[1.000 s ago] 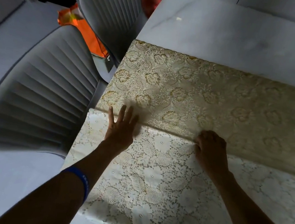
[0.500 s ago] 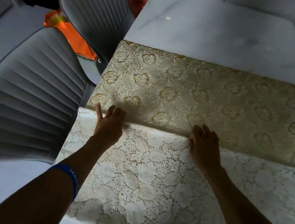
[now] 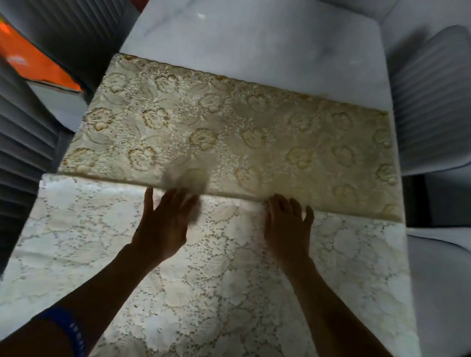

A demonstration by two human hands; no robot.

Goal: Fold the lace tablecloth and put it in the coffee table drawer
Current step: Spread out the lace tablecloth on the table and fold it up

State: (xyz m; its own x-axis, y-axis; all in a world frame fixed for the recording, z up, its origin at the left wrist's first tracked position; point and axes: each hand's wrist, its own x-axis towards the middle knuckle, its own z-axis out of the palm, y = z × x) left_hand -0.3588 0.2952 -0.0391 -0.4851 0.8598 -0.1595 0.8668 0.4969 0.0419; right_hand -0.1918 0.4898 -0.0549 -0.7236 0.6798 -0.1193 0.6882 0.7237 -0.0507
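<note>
The lace tablecloth (image 3: 231,153) lies partly folded across the marble surface (image 3: 249,29). My left hand (image 3: 163,222) and right hand (image 3: 289,231) press flat along its fold edge, fingers spread, gripping nothing. Ribbed chairs (image 3: 438,101) flank it.

Head camera looks steeply down, seemingly close above the table (image 3: 248,32)

No text can be read: the blue wristband (image 3: 71,337) on the left forearm carries small pale characters too blurred to make out, and a pale mark on the orange object (image 3: 18,57) is equally unreadable.
</note>
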